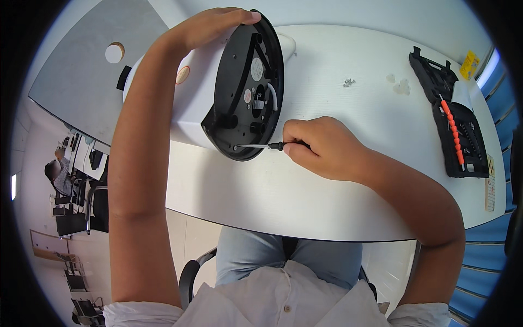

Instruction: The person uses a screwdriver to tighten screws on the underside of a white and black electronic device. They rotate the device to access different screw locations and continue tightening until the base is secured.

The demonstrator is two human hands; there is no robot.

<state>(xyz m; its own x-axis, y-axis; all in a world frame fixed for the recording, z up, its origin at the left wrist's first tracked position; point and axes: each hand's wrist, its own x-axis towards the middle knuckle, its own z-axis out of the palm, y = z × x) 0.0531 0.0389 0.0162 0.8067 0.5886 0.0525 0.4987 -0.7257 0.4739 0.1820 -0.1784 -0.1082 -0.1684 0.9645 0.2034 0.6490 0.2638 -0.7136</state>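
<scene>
A white appliance [196, 103] lies on its side on the white table, its black base [239, 71] turned toward the right. My left hand [220, 24] reaches over the top and grips the upper rim of this base. In my right hand [324, 147] is a screwdriver [259, 146], its dark handle mostly hidden by closed fingers. The metal shaft points left, and its tip meets the base at a screw hole near the lower edge. Labels, ribs and a short white cord loop show on the base's underside.
Several small screws [349, 83] lie right of the appliance, near some translucent pieces [402, 87]. An open black tool case [455, 117] holds an orange flexible shaft [453, 131]. Behind it is a yellow packet [469, 65]. A grey table [81, 71] adjoins at left; a person sits farther off.
</scene>
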